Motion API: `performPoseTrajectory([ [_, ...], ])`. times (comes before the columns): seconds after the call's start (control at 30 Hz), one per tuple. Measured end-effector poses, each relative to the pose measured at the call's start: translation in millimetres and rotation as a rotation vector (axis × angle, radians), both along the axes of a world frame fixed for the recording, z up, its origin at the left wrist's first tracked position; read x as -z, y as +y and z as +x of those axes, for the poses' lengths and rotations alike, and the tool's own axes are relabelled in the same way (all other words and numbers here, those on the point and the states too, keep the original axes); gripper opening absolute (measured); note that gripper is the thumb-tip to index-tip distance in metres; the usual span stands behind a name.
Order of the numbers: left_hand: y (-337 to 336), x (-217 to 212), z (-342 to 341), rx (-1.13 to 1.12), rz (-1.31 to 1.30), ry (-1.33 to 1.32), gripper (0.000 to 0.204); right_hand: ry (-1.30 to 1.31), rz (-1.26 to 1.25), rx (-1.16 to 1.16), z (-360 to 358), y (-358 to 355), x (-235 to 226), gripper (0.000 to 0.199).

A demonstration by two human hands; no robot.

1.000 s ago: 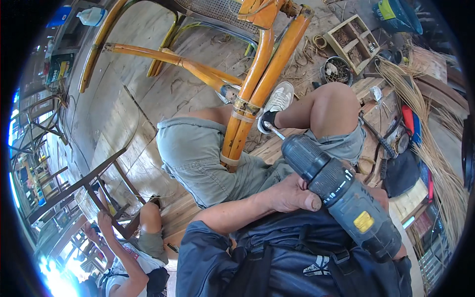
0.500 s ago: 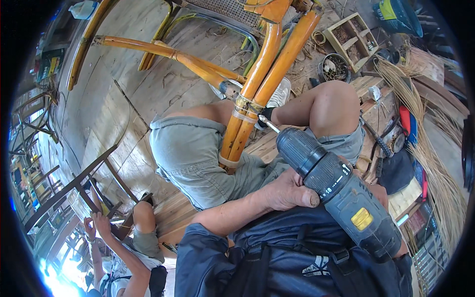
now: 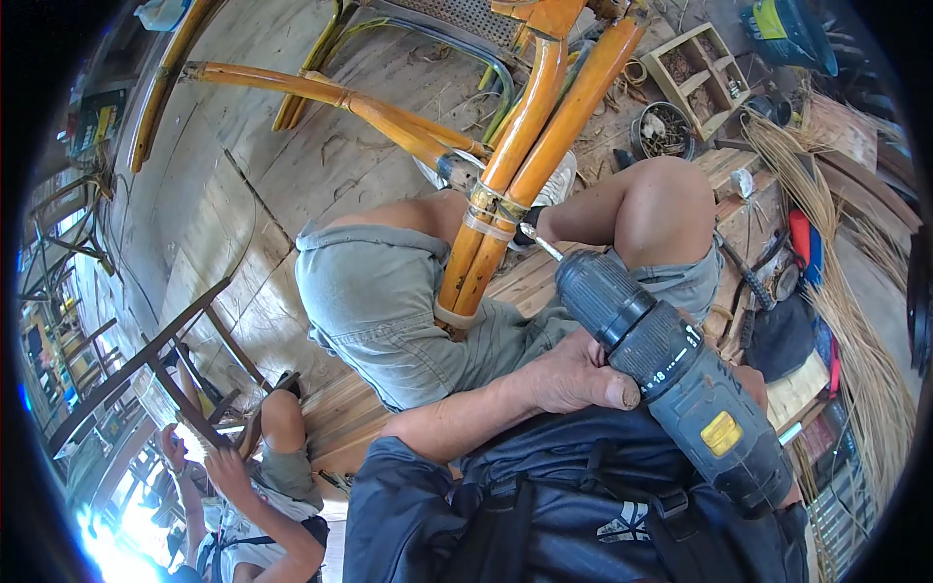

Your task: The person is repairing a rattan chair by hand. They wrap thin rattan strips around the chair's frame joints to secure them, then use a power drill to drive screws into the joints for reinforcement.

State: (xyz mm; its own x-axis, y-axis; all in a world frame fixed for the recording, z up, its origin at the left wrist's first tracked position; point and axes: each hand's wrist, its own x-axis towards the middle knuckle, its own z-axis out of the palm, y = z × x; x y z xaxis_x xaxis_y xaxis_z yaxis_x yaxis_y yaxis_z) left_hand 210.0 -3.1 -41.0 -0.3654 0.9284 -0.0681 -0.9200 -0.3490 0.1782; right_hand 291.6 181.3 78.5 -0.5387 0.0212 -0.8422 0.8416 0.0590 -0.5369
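The bamboo poles (image 3: 478, 267), already bound together, leaned against the shorts (image 3: 374, 291) with no drilling evident, while the left hand (image 3: 573, 377) curled around the drill (image 3: 680, 374) and the right hand (image 3: 751, 385) was too hidden to tell its grip.

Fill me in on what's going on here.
A person has the left hand around a dark drill; the right hand is mostly hidden behind it. The bit points toward two bound orange-brown poles; whether it touches them is unclear. At lower left, a co-worker's hand is at a dark wooden frame.
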Motion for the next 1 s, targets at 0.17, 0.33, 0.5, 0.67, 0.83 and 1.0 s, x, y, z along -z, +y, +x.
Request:
performPoseTrajectory([
  [0.17, -1.4, -1.8, 0.2, 0.010, -0.039, 0.068, 0.099, 0.002, 0.029, -0.043, 3.9, -1.1, 3.7, 0.041],
  [0.33, -0.5, -1.9, -2.7, 0.011, -0.002, 0.050, 0.099, 0.030, 0.024, -0.060, 0.3, -1.7, 2.9, 0.044],
  [0.5, -0.6, -1.0, -1.8, 0.011, 0.004, 0.037, 0.100, 0.048, 0.039, -0.084, -3.1, -3.3, 2.8, 0.048],
  [0.67, -0.3, -0.8, 0.6, 0.021, -0.027, 0.003, 0.098, 0.068, 0.065, -0.128, -4.6, -3.0, 1.2, 0.051],
  [0.83, -1.2, -2.5, -2.4, 0.024, 0.029, -0.012, 0.097, 0.111, 0.139, -0.204, -4.7, -5.7, 0.5, 0.054],
  [1.0, 5.7, -6.1, 0.7, 0.015, 0.120, -0.100, 0.099, 0.196, 0.322, -0.466, -3.1, -7.8, 6.0, 0.061],
])
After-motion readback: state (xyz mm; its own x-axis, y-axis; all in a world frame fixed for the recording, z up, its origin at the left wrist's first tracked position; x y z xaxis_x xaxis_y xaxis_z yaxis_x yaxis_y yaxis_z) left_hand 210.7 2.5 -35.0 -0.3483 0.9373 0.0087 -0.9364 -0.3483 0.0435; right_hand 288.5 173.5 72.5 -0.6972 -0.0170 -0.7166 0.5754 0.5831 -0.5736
